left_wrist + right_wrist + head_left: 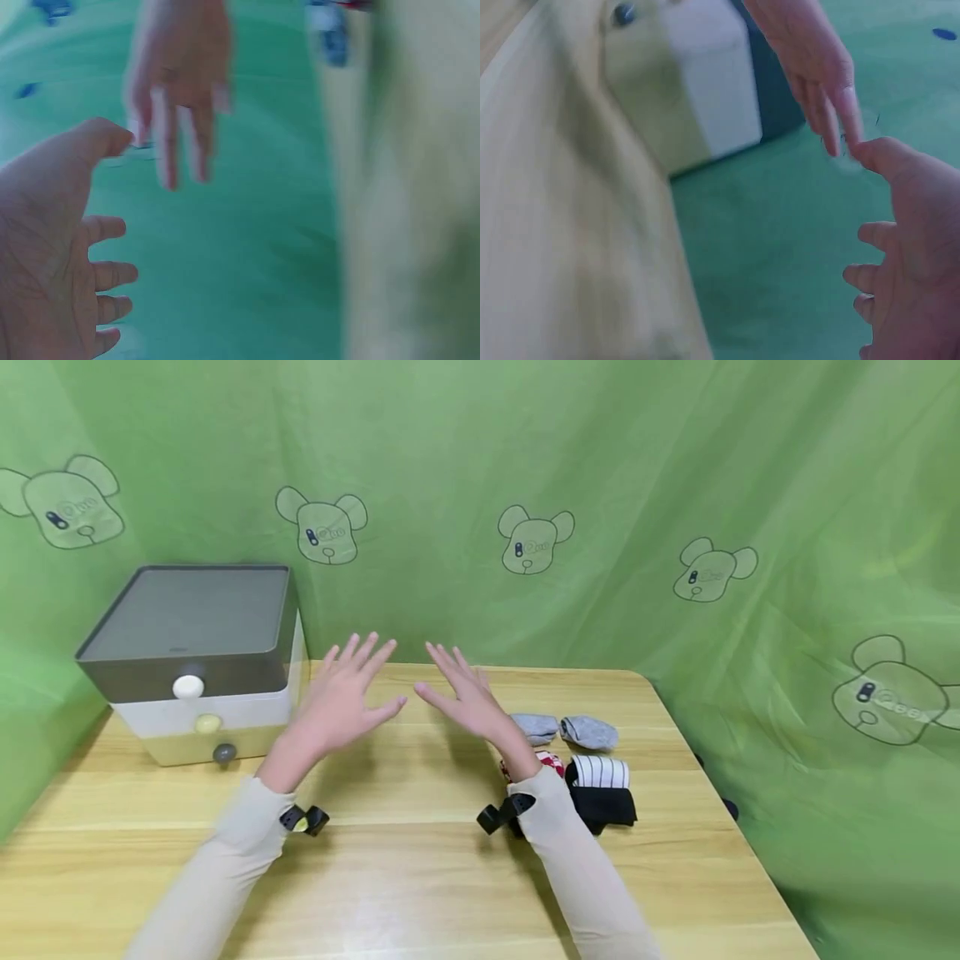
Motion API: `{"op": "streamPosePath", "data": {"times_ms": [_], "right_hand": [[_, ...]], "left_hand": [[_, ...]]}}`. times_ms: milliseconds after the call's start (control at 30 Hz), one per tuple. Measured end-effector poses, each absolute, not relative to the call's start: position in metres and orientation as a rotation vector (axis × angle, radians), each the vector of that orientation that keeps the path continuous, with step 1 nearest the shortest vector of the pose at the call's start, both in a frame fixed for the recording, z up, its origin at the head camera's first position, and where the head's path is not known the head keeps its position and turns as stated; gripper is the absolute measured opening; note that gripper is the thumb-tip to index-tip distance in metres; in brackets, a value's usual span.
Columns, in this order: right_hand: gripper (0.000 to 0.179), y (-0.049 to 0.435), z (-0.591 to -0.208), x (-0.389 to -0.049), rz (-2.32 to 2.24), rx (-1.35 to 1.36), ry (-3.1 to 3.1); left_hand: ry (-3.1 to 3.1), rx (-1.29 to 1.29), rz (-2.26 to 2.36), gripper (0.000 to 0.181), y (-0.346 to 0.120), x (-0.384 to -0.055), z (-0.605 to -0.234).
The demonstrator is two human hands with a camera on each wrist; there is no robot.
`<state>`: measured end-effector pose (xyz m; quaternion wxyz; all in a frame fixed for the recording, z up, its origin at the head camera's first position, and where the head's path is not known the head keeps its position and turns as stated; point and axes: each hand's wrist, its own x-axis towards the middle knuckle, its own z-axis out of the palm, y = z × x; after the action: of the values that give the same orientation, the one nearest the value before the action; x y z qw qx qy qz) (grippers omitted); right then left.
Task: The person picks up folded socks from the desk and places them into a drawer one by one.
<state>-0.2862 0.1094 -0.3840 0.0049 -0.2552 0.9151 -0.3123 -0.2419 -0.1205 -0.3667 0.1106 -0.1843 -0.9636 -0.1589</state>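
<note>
Both hands hover over the wooden table (405, 877) with their fingers spread and nothing in them. My left hand (337, 706) is nearest to a small three-drawer box (183, 610), just right of its front corner. A short gap separates it from my right hand (468, 702), and the thumbs point toward each other. Beyond the right wrist lie two grey folded socks (589, 732), a red-and-white checked cloth (552, 762), a white striped folded cloth (600, 772) and a black folded cloth (611, 806). The right forearm partly covers the checked one.
The box has a grey tray-like top and round knobs, one white (188, 687), one yellowish (207, 723) and one dark grey (224, 753). A green curtain (435, 460) printed with bear heads hangs behind the table and along both sides. Each wrist wears a small black camera (317, 820).
</note>
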Motion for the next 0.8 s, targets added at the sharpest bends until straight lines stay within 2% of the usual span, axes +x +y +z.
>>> {"op": "streamPosePath", "data": {"times_ms": [200, 367, 533, 700, 800], "right_hand": [[0.068, 0.066, -0.356, -0.282, -1.302, -0.856, 2.668], [0.066, 0.029, -0.336, -0.28, -1.48, -0.853, 2.488], [0.067, -0.002, -0.33, -0.28, -1.581, -0.824, 2.351], [0.066, -0.026, -0.333, -0.282, -1.621, -0.725, 2.258], [0.065, -0.036, -0.335, -0.282, -1.678, -0.631, 2.164]], "left_hand": [[-2.682, -0.418, -0.552, 0.081, -0.161, -0.213, -0.315], [-2.61, -0.216, -0.705, 0.076, -0.211, -0.203, -0.289], [-2.568, 0.027, -1.019, 0.072, -0.269, -0.201, -0.286], [-2.507, 0.173, -1.376, 0.072, -0.321, -0.203, -0.301], [-2.362, 0.181, -1.699, 0.058, -0.343, -0.206, -0.312]]}}
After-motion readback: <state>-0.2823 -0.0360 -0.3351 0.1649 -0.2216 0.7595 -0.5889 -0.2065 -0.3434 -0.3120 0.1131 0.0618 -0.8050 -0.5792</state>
